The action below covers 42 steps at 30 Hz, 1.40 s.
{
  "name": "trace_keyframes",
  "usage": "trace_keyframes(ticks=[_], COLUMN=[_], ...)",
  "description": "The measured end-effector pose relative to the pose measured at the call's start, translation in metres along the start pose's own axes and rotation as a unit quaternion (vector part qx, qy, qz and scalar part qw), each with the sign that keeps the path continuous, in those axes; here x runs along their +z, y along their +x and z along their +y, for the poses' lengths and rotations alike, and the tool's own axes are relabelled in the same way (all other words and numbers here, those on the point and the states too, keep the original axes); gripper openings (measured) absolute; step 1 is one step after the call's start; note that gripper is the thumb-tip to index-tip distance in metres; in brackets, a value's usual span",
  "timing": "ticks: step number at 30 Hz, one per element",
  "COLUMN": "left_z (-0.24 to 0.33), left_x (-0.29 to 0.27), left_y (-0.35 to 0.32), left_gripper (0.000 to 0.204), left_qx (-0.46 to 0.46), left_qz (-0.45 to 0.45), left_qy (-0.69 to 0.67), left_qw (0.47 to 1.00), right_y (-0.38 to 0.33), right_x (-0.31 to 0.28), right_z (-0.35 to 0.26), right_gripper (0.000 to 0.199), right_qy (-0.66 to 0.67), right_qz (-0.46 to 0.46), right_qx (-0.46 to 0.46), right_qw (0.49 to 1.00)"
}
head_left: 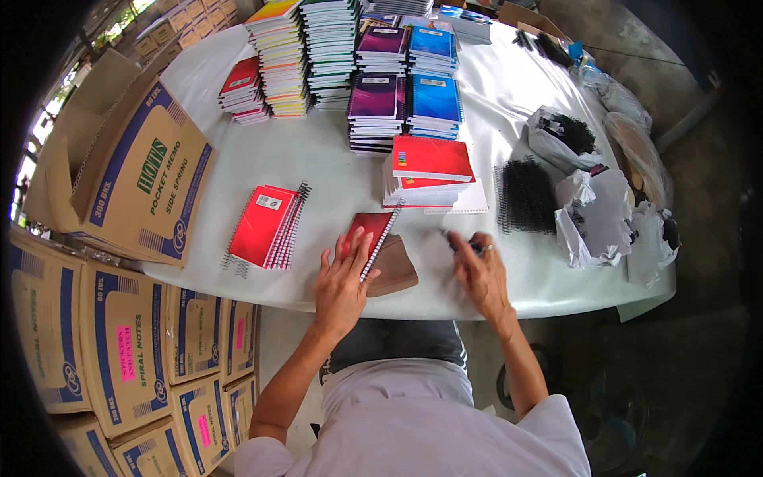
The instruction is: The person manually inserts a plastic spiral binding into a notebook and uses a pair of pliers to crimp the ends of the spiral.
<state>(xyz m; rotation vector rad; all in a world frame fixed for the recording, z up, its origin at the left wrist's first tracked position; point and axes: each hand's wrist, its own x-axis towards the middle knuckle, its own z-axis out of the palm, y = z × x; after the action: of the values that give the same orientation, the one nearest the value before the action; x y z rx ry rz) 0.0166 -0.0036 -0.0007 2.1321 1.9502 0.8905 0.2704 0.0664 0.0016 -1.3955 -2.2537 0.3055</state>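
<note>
My left hand (pixel 343 274) lies with spread fingers on a red spiral notebook (pixel 372 228), pressing it down. The notebook is tilted, partly resting on a brown block (pixel 395 269), and its wire coil runs along the right edge, sticking out past the top. To the right, my right hand (pixel 479 274) is closed around a small dark hand tool (pixel 475 246) with a narrow tip; motion blur hides its exact kind. The tool is apart from the notebook. Left of my left hand sits a fanned pile of red coil-bound notebooks (pixel 265 225), loose coil ends protruding.
Beyond the block stands a stack of red pads (pixel 431 163). Taller piles of purple (pixel 377 97), blue (pixel 435 99), green and yellow notebooks rise behind. Black coils (pixel 524 196) and torn white wrappings (pixel 594 215) lie right. An open carton (pixel 147 171) stands left, above stacked boxes (pixel 127 342).
</note>
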Motion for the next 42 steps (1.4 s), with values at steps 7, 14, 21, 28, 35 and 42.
trace_keyframes(ticks=[7, 14, 21, 28, 35, 42], left_z=[0.007, 0.006, 0.005, -0.104, -0.086, -0.011], left_x=[-0.005, -0.003, -0.035, -0.122, -0.125, 0.010], left_y=[0.000, 0.002, 0.020, 0.016, 0.023, 0.022], left_gripper=[0.076, 0.080, 0.067, 0.080, 0.095, 0.059], left_qx=[-0.011, -0.011, 0.055, -0.074, 0.014, 0.186], left_qz=[0.010, 0.017, 0.099, -0.082, -0.056, -0.196], left_qy=[-0.007, -0.002, 0.074, 0.103, 0.176, 0.001], left_qw=[1.000, 1.000, 0.991, 0.989, 0.983, 0.963], right_y=[-0.010, -0.005, 0.026, 0.025, 0.089, 0.205], right_x=[-0.004, -0.004, -0.018, -0.036, -0.045, -0.013], right_z=[-0.080, -0.081, -0.060, 0.003, -0.001, -0.036], right_gripper=[0.045, 0.039, 0.029, 0.028, 0.034, 0.034], right_qy=[0.091, 0.174, 0.374, 0.108, 0.028, -0.026], right_qz=[0.010, -0.071, -0.208, -0.092, -0.033, -0.156], right_qx=[-0.200, -0.151, -0.080, -0.018, -0.202, -0.335], right_qw=[0.975, 0.970, 0.900, 0.990, 0.978, 0.929])
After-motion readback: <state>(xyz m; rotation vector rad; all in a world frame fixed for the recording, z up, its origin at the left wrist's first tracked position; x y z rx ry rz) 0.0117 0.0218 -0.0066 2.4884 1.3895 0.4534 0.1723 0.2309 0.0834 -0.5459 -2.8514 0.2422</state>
